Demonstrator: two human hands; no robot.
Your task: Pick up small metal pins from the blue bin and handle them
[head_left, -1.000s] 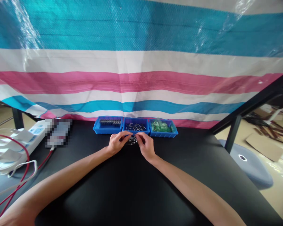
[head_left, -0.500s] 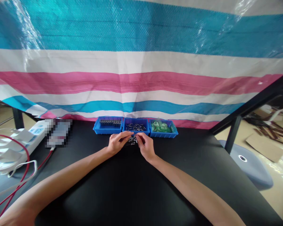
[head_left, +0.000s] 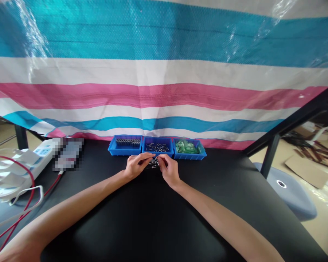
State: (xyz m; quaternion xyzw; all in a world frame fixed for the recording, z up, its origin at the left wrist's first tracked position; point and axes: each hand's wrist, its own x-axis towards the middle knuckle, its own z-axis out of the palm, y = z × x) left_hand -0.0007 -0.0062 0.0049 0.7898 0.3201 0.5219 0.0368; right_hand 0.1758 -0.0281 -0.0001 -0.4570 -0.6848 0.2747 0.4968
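My left hand (head_left: 135,166) and my right hand (head_left: 168,168) meet at the far middle of the black table (head_left: 153,218). Both have fingers curled in a pinch over a small heap of thin metal pins (head_left: 153,163) lying on the table between them. What each pinch holds is too small to name. Just beyond the hands stand three blue bins side by side: the left bin (head_left: 125,145) holds a neat row of dark parts, the middle bin (head_left: 157,145) holds loose metal pins, the right bin (head_left: 190,149) holds green pieces.
A white power strip (head_left: 32,160) with a red cable (head_left: 22,203) lies at the table's left. A striped tarp (head_left: 164,72) hangs behind the bins. A black frame post (head_left: 270,156) and a grey round stool (head_left: 292,189) stand at the right.
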